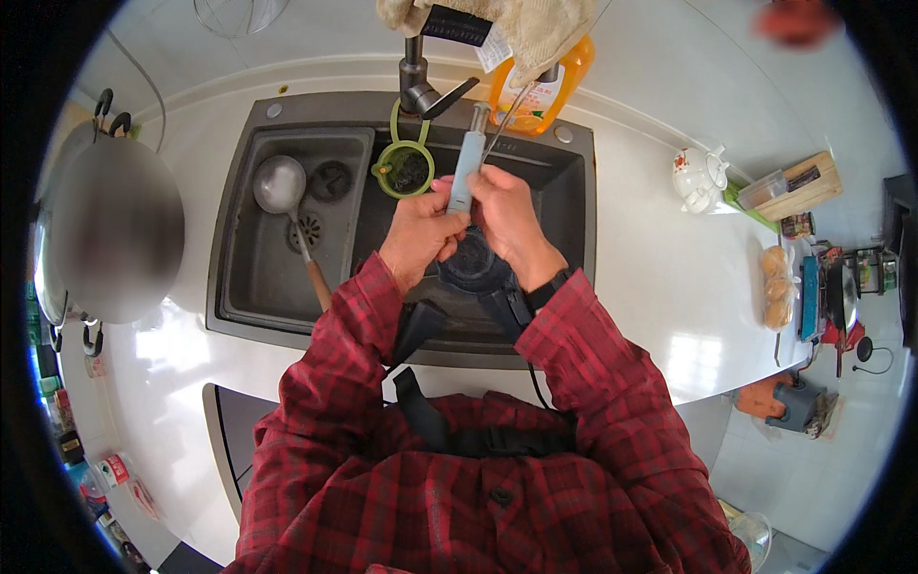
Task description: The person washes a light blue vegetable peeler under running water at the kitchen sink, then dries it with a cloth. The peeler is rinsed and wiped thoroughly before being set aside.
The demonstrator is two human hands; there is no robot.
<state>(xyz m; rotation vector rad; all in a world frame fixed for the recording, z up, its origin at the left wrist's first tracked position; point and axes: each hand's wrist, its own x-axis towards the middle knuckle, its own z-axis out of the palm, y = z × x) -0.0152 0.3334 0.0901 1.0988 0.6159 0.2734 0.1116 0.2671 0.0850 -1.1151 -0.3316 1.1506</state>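
A slim tool with a light blue handle (467, 161) is held upright over the sink's right bowl; its clear or metallic upper end points toward the faucet, and its exact kind cannot be told. My left hand (424, 233) grips the handle's lower end from the left. My right hand (510, 208) holds it from the right, thumb along its side. Beside the handle a thin metal rod (508, 122) slants upward; its lower end is hidden by the right hand. Below the hands, a dark round drain fitting (470, 262) shows in the dark grey sink (563, 251).
A metal ladle (280, 185) with a wooden handle lies in the left bowl. A green strainer basket (405, 168) hangs below the black faucet (414, 79). Behind stand an orange detergent bottle (534, 107) and a beige towel (545, 29). A white teapot (699, 178) sits at right.
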